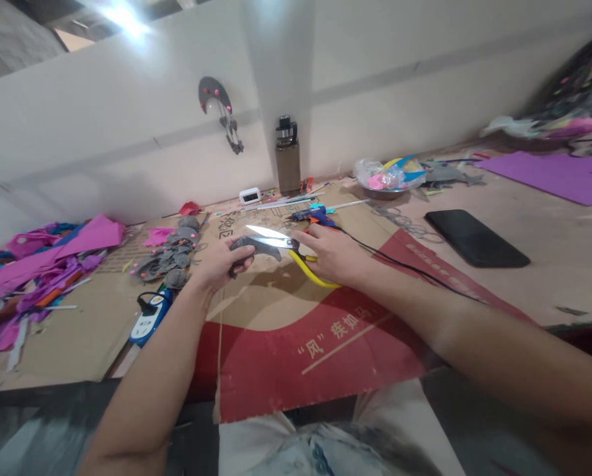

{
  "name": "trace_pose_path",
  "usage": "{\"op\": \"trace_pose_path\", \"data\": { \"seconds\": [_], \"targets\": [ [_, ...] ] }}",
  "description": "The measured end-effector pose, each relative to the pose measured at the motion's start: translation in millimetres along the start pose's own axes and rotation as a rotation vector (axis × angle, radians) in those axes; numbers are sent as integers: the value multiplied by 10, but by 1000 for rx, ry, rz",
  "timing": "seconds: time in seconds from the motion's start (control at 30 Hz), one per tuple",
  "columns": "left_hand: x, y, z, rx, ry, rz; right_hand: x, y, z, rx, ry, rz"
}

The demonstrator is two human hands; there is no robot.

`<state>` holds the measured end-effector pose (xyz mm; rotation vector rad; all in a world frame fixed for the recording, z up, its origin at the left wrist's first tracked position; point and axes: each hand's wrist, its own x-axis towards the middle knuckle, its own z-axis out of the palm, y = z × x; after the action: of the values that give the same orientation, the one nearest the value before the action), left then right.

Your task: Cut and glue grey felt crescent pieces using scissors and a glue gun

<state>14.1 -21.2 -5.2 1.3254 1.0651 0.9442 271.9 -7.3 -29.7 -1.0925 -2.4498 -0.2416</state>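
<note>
My left hand [226, 261] pinches a dark grey crescent-shaped piece, seemingly felt [267, 248], between thumb and fingers. My right hand [333, 254] is wrapped round the yellow handles of a pair of scissors [283, 242]. The scissor blades are parted and point left, with the lower blade along the upper edge of the grey piece. Both hands are above a cardboard sheet [320, 370] with a red printed area. A blue glue gun [309, 214] lies just behind my right hand, partly hidden by it.
Grey felt pieces [169, 254] and a blue-and-white power strip [150, 318] lie left, beyond them pink and purple scraps [52, 264]. At the back stand a bottle [288, 162] and a white clock-like device [249, 196]. A black phone [475, 238] and purple sheet [558, 173] lie right.
</note>
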Motion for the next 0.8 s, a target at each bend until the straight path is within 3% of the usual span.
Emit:
{"op": "trace_pose_path", "data": {
  "seconds": [0.33, 0.5, 0.6, 0.8],
  "targets": [
    [-12, 17, 20, -15, -1, -22, -4, -18, 1, -6, -41, 20],
    [-6, -4, 12, -8, 10, -23, 23, 41, 41, 271, 35, 120],
    [2, -15, 1, -20, 21, -14, 36, 65, 50, 377, 97, 110],
    [-7, 16, 12, -83, 39, 1, 0, 8, 47, 211, 53, 54]
  ]
}}
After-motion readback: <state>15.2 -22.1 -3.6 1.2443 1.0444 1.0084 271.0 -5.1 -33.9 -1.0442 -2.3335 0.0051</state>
